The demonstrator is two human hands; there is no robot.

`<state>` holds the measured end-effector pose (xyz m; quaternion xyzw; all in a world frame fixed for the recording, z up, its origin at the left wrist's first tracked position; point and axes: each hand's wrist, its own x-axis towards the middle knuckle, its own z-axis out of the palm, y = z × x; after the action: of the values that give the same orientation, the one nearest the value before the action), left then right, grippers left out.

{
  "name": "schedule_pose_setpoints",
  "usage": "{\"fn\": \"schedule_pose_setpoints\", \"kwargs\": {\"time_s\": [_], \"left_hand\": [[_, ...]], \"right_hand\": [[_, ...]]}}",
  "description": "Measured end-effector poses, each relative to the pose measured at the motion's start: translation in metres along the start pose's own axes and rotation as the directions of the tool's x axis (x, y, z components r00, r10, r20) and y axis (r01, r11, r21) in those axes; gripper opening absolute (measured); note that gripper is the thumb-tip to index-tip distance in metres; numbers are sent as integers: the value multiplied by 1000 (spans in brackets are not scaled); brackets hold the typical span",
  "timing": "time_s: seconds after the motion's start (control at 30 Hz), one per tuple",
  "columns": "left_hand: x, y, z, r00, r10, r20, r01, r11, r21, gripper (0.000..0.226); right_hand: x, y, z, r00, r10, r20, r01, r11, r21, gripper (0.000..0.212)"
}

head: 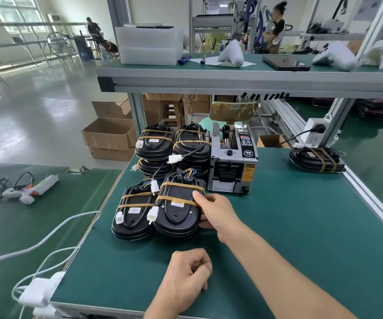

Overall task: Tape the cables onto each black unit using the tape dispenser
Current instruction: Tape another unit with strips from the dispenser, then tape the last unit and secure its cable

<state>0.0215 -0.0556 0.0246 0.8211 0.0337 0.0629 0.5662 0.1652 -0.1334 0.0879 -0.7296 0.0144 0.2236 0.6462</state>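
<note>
The bench (277,226) has a dark green mat. Left of the silver-grey tape dispenser (233,162), the units (176,208) are glossy black, banded with tan tape, their connectors (153,214) white. The dispenser carries a yellow warning label (248,172).

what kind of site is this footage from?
Likely a factory assembly line: a green-matted workbench on aluminium framing, stacks of black units with taped cables, and an automatic tape dispenser. Cardboard boxes sit on the floor beyond.

Bare hands (218,210), sleeveless forearms (277,256)
</note>
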Motion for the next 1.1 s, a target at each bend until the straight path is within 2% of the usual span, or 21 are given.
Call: {"fn": "schedule_pose_setpoints", "kwargs": {"time_s": [0.13,0.3,0.47,0.67,0.8,0.93,1.1], "left_hand": [[0,-1,0,1000,1,-2,-1,1000,10,14],[0,-1,0,1000,-1,-6,1,1000,18,14],[0,0,0,1000,2,-11,-2,1000,16,14],[-1,3,0,1000,14,-11,-14,1000,22,14],[-1,4,0,1000,25,-5,-25,999,26,15],[-1,3,0,999,39,1,-39,999,30,15],[-2,4,1,998,59,12,-59,998,35,15]], "right_hand": [[0,6,-4,1000,12,24,-14,995,95,34],[2,11,-7,1000,-2,17,0,994,110,34],[1,16,-10,1000,-16,27,15,998,59,44],[5,19,-10,997,-63,-45,63,998,-8,43],[7,16,-7,993,-103,-50,96,988,-117,48],[4,15,-7,992,-112,-59,102,984,-145,46],[0,20,-11,997,-69,-24,66,992,-109,65]]}}
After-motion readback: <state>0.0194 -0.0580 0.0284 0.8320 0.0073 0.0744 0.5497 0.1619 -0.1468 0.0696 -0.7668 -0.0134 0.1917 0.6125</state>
